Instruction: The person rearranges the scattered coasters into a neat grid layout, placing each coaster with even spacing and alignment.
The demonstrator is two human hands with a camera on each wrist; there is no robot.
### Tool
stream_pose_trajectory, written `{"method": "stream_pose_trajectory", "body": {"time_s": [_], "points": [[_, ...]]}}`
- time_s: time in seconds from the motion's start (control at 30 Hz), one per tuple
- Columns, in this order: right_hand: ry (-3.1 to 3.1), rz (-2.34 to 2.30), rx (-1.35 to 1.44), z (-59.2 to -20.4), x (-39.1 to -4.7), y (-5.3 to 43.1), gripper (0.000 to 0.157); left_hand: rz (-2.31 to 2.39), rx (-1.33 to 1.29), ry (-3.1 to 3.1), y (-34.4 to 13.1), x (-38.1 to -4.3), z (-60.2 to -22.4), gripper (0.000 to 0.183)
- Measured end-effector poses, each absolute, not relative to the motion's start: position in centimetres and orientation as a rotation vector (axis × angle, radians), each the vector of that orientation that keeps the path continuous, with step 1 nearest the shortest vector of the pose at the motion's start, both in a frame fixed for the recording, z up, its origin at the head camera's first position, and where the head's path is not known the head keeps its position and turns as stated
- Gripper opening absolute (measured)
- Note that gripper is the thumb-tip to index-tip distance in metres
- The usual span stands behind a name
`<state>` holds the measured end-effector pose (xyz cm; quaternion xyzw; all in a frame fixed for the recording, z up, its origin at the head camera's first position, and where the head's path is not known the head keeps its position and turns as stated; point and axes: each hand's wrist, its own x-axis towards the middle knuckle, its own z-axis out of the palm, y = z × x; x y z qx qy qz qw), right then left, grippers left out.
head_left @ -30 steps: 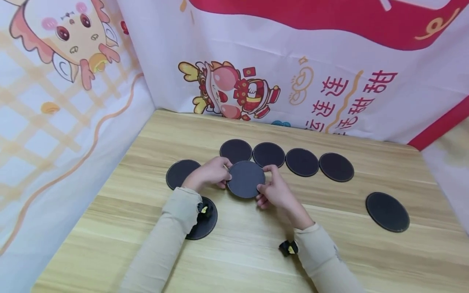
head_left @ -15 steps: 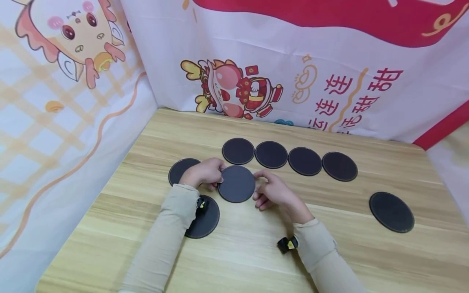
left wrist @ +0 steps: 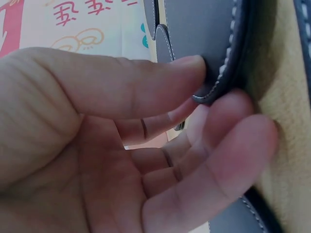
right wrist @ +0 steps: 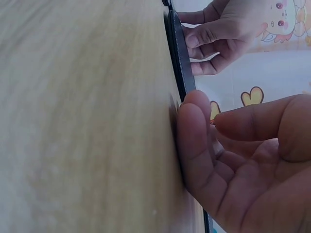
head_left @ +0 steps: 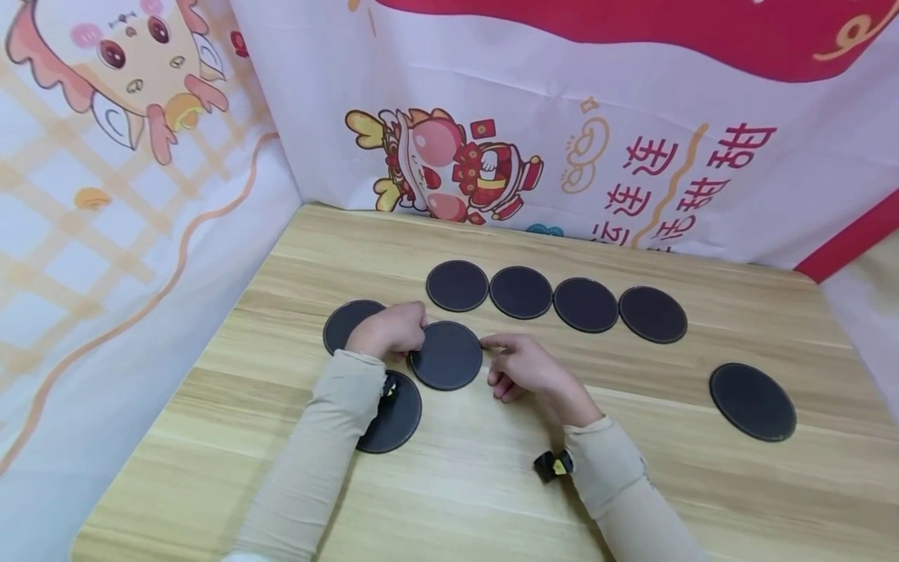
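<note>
A round black coaster [head_left: 446, 356] with pale edge stitching lies nearly flat in the middle of the table in the head view. My left hand [head_left: 393, 329] holds its left edge; in the left wrist view the thumb [left wrist: 180, 73] is on the coaster's face and fingertips are at its underside. My right hand [head_left: 525, 367] is beside the opposite edge, its index finger pointing at the rim and touching or almost touching it. Nothing is between that hand's thumb and fingers in the right wrist view. Two more coasters, an upper one [head_left: 346, 328] and a lower one [head_left: 395, 417], are partly hidden by my left arm.
Behind my hands runs a row of several black coasters, from the leftmost [head_left: 457, 286] to the rightmost [head_left: 653, 314]. Another coaster [head_left: 753, 402] lies far right on the wooden table [head_left: 492, 492]. Printed cloth [head_left: 562, 78] hangs along the back and left sides.
The coaster has moved left and down onto or close to the table, still in my left hand. My right hand has let go of its right edge, its index finger now straightened.
</note>
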<state>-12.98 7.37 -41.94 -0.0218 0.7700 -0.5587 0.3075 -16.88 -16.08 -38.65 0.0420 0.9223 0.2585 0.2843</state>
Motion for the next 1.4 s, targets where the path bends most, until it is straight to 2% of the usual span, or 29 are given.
{"method": "stream_pose_trajectory", "body": {"time_s": [0.83,1.17,1.4], "points": [[2.113,-1.346,-0.165,-41.9,-12.6,7.2,0.055,0.549,0.11,2.505,-15.9,-16.8,-38.5,0.022],[2.136,-1.335,-0.183,-41.8,-12.3,7.3,0.054,0.538,0.097,2.507,-15.8,-16.8,-38.4,0.014],[2.237,-1.272,-0.235,-41.0,-11.6,6.8,0.054,0.652,0.122,2.517,-16.7,-16.3,-37.6,0.016]]}}
